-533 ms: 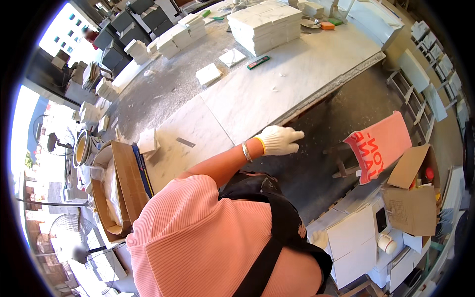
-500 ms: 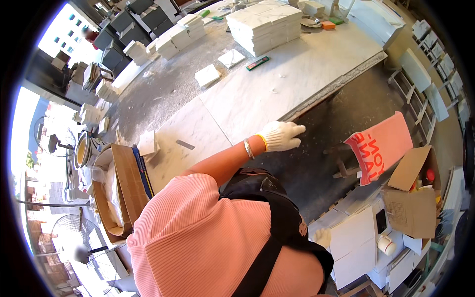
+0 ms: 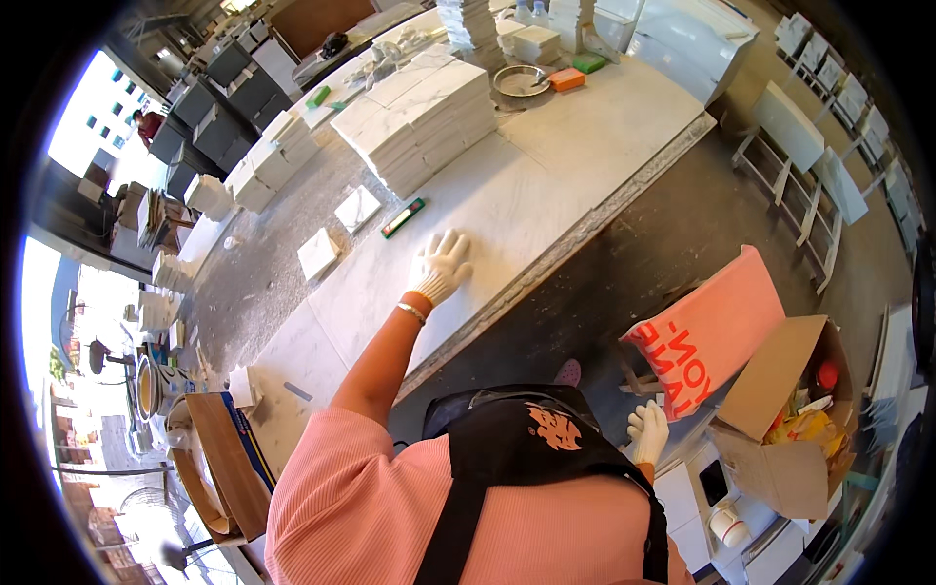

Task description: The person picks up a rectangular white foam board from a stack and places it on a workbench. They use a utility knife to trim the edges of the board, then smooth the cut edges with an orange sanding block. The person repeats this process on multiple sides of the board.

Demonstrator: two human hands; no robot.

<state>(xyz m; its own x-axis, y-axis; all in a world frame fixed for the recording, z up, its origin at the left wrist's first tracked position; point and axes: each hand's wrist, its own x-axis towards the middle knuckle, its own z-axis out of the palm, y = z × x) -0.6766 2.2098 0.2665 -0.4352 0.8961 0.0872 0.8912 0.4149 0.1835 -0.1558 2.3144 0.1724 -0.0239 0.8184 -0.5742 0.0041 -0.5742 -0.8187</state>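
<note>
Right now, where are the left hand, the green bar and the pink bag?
left hand (image 3: 444,265), head view, back of the gloved hand flat on the slab
green bar (image 3: 403,217), head view, its middle
pink bag (image 3: 712,331), head view, its broad side

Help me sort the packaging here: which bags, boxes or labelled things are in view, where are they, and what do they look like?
Pink bag: on the floor right of the table, printed with red lettering.
Cardboard box: beside the bag, brown, flaps open, colourful packets inside.
White boxes: lower right, below the right hand, plain, stacked.
Green bar: flat on the table, beyond the left hand.
</note>
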